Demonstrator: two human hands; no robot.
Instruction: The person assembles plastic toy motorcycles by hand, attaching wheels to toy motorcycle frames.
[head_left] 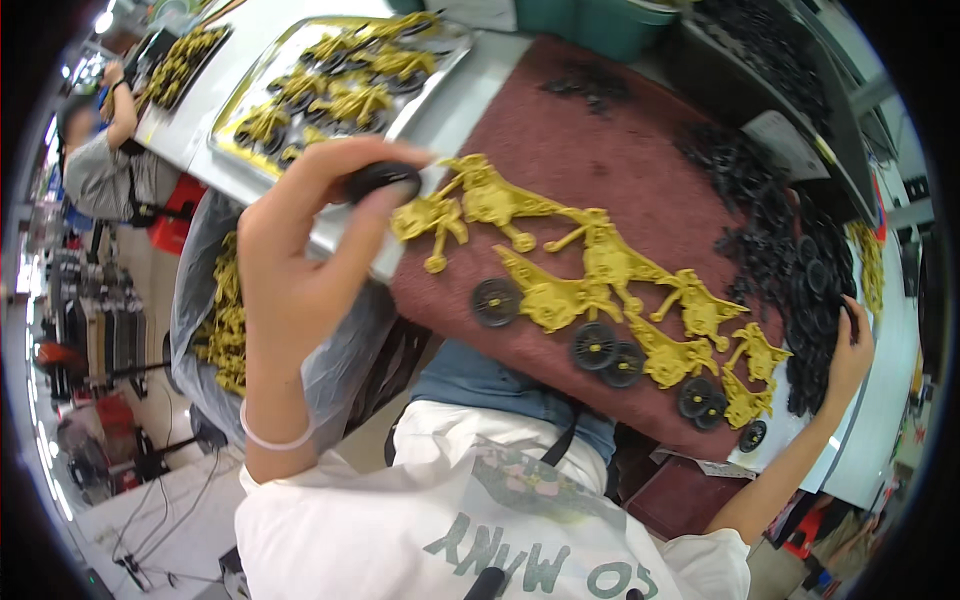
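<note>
My left hand (305, 240) is raised at the upper left, pinching a black wheel (383, 182) edge-on between thumb and fingers. Just right of it, yellow plastic frame pieces (490, 200) lie in a staggered line across a dark red cloth (620, 150). Several black spoked wheels (495, 301) rest along the near side of that line, touching or beside the frames. At the far right, my right hand (851, 355) has its bent fingers at the edge of a heap of black wheels (815, 275). Something dark shows between those fingers, too small to identify.
A metal tray (425, 95) of yellow frames with black wheels stands at the upper left. Below it is a clear plastic bag (205, 290) of yellow pieces. Small black parts (735, 170) pile beside a dark bin (790, 70). Another person (105, 160) sits far left.
</note>
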